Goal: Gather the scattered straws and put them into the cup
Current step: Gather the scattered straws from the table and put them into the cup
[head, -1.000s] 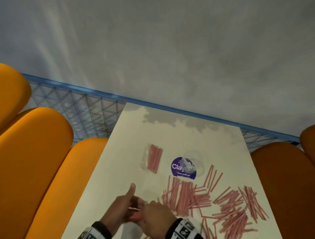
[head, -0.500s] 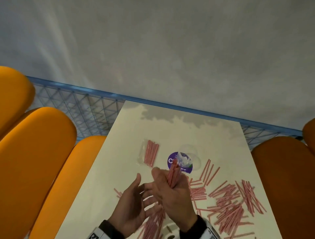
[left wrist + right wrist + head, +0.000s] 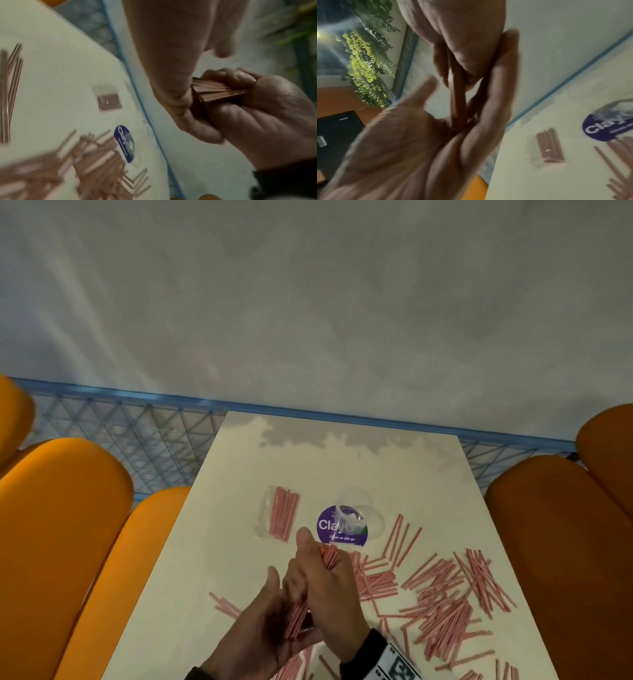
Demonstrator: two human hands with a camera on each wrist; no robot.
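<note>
My right hand (image 3: 325, 583) grips a bundle of pink straws (image 3: 327, 556) upright above the table (image 3: 342, 460). My left hand (image 3: 270, 614) is open, its palm against the bundle's lower end. In the right wrist view the bundle (image 3: 457, 97) runs from my right hand (image 3: 462, 33) down to the open left palm (image 3: 393, 142). The left wrist view shows the right hand (image 3: 265, 115) curled round the straw ends (image 3: 217, 92). A clear cup (image 3: 363, 508) lies on its side just beyond the hands. Several loose straws (image 3: 445, 594) lie scattered at the right.
A clear bag of straws (image 3: 282, 513) lies left of the cup, and a purple round sticker (image 3: 329, 525) lies under the cup. A few straws (image 3: 226, 607) lie left of the hands. Orange seats (image 3: 61, 525) (image 3: 555, 542) flank the table; a blue mesh rail (image 3: 154, 446) runs behind.
My right hand has lifted the bundle from the table's front edge and stood it up. The left hand, apart half a second ago, now has its palm against the bundle's lower end.
</note>
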